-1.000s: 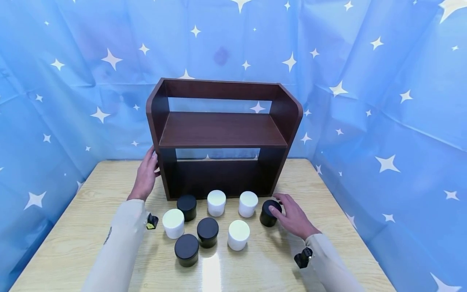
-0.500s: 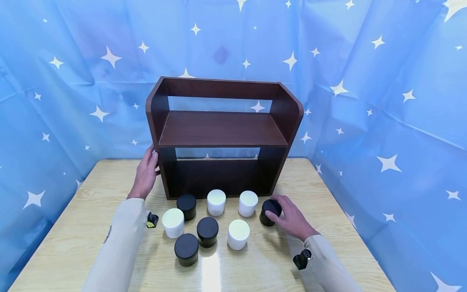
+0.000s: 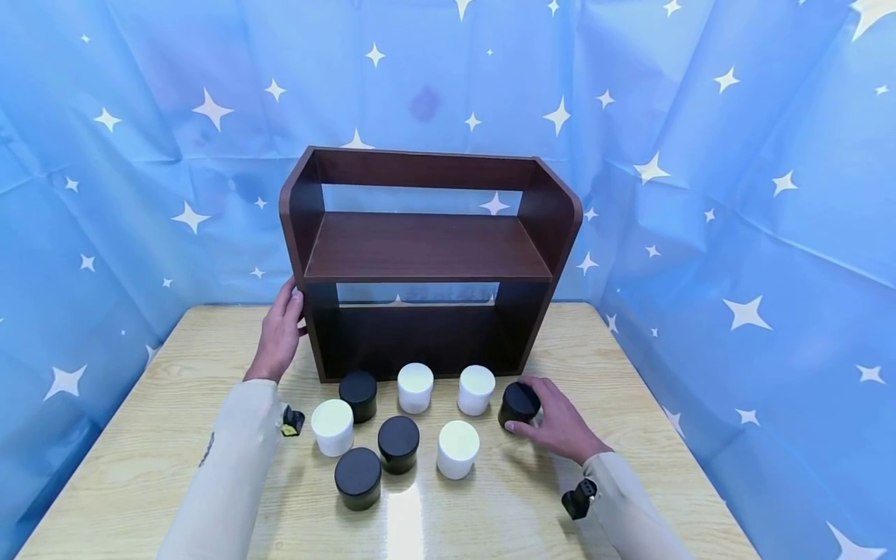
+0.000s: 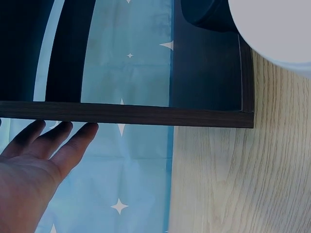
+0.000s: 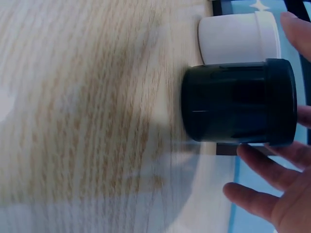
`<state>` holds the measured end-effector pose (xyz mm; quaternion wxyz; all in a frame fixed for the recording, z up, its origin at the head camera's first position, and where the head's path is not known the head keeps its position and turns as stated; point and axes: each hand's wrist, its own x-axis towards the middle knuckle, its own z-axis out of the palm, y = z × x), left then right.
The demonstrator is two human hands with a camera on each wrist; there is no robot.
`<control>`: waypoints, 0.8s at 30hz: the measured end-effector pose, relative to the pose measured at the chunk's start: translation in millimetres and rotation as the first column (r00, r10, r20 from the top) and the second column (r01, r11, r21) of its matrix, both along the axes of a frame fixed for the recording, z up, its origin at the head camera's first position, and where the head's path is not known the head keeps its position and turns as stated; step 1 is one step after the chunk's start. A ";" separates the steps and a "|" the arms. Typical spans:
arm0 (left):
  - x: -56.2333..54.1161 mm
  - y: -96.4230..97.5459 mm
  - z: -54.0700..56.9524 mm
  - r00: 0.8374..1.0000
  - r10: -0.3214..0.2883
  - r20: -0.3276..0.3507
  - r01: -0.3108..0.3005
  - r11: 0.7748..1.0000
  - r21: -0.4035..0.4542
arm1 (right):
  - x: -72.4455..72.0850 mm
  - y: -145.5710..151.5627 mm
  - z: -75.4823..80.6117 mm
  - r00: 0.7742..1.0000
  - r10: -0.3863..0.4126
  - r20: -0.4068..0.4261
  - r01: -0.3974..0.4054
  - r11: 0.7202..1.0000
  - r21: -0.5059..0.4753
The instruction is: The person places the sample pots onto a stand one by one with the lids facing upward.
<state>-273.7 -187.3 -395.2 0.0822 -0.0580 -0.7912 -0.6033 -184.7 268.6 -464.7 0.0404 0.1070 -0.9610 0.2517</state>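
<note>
My left hand [image 3: 278,334] rests with extended fingers against the outer left side of a dark brown wooden shelf [image 3: 427,249]; the fingertips meet its side panel [image 4: 146,115] in the left wrist view. At the right, my right hand [image 3: 560,420] is around a black lidded jar [image 3: 519,403] standing upright on the table. In the right wrist view the fingers [image 5: 265,167] are spread beside this black jar [image 5: 238,102], and the thumb [image 5: 297,31] stands apart from it. Whether the fingers behind the jar touch it is partly hidden.
Several white lidded jars [image 3: 458,451] and other black ones [image 3: 358,478] stand in front of the shelf on the pale wooden table [image 3: 231,342]. A white jar [image 3: 476,390] is just left of the right hand. A blue star-patterned curtain [image 3: 700,233] surrounds the table.
My right thumb has moved from the black jar's lid edge down to its front side. The left hand, the shelf and the jars have stayed in place.
</note>
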 end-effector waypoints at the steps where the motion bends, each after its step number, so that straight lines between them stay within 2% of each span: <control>1: -0.1 -0.1 0.0 1.000 0.001 0.001 -0.001 1.000 0.002 | 0.0 -0.3 -0.4 1.000 -0.001 0.003 0.001 1.000 -0.006; 11: 0.2 0.3 -0.4 1.000 -0.003 0.001 0.003 1.000 0.005 | -4.6 -1.1 -9.3 1.000 -0.010 -0.015 0.009 0.999 -0.043; 16: 0.3 0.6 -0.6 1.000 0.004 -0.002 -0.004 1.000 0.000 | -9.4 0.5 -16.2 1.000 -0.025 -0.009 0.023 0.990 -0.141; 20: 0.0 0.7 -0.9 1.000 0.005 -0.005 -0.005 1.000 0.001 | -12.6 1.5 -22.7 0.998 -0.050 0.038 0.058 0.972 -0.227; 24: 0.1 1.5 -0.5 1.000 0.007 0.001 -0.007 1.000 0.001 | -14.1 1.9 -28.0 0.994 -0.084 0.069 0.100 0.957 -0.274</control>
